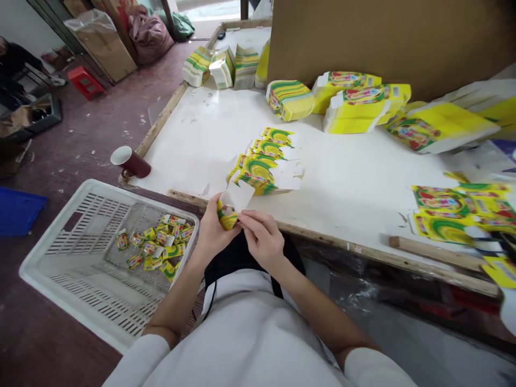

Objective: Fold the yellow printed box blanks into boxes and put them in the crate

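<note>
Between my two hands is a small yellow and green carton (228,219), its white end flap standing up. My left hand (213,228) is wrapped round the carton's left side. With fingers pinched, my right hand (262,236) grips the carton's right edge near the opening. Just beyond them on the table lies a fanned stack of flat printed cartons (258,166). To the left, a white plastic basket (86,236) on the floor holds several folded small cartons (161,242).
A maroon mug (135,163) stands at the table's left corner. Bundles of flat cartons (290,99) line the back against a brown cardboard panel (387,43). More cartons (447,209) and a wooden stick (439,252) lie at right. A red stool (86,82) and a seated person are farther left.
</note>
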`<action>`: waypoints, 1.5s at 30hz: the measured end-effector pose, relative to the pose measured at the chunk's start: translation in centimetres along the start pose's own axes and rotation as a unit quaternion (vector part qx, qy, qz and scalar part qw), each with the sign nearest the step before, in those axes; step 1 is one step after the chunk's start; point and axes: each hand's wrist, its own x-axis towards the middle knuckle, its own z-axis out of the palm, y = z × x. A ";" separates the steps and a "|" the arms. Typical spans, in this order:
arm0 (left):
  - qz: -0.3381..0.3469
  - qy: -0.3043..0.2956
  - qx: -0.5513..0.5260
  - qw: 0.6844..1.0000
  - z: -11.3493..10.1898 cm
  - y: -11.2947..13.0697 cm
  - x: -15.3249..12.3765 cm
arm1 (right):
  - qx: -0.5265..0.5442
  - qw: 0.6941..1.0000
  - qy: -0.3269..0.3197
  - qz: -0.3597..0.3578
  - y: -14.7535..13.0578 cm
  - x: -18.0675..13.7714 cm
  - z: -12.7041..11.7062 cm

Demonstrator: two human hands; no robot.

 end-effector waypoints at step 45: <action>-0.096 0.068 -0.088 0.989 0.1 -2.1 -0.8 | 0.108 0.981 -0.009 0.161 3.1 1.6 -0.3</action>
